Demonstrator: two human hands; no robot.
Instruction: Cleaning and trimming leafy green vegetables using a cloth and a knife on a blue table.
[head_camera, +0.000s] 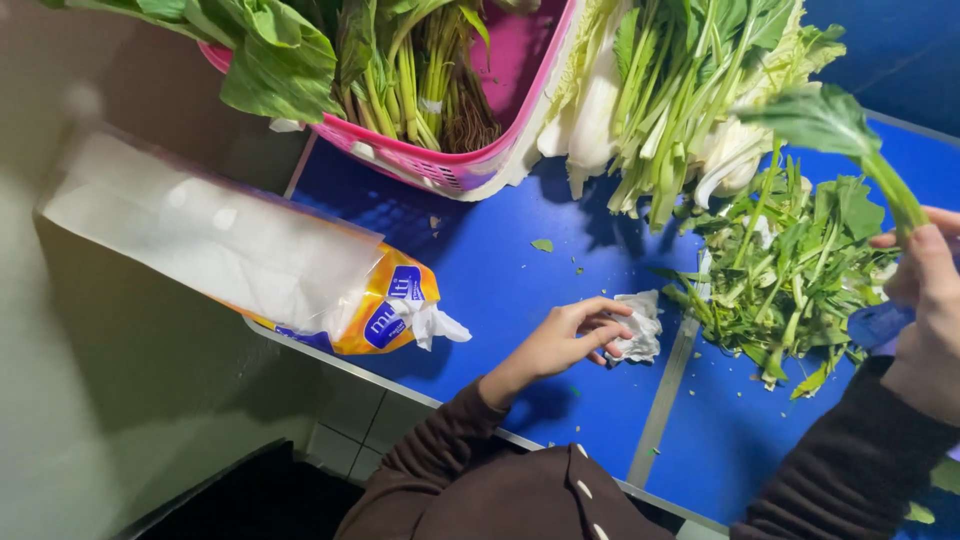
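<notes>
The left hand rests low on the blue-topped bench, fingers curled loosely over a crumpled white paper tissue; the fingertips press on the wad rather than close round it, so it lies pinned to the bench surface just left of a pale seam strip, as it would for wiping or gathering up scraps. The right hand is raised at the right edge, closed round the pale green stem of a single leafy green vegetable stalk, whose broad leaf stands up and leans left, lifted well clear of the rest, as a stalk is when looked over by itself. Below and left of it a loose heap of trimmed green stems and leaves lies on the bench, near enough for that hand to drop pieces onto. Farther off, a bundle of white-stemmed leafy greens lies with its cut ends toward the person. At far left of that a pink plastic basket holds more bunched greens with roots. On the near left edge a long plastic-wrapped pack of white tissue with a yellow and blue end lies torn open, a tuft pulled out within reach of the left hand
</notes>
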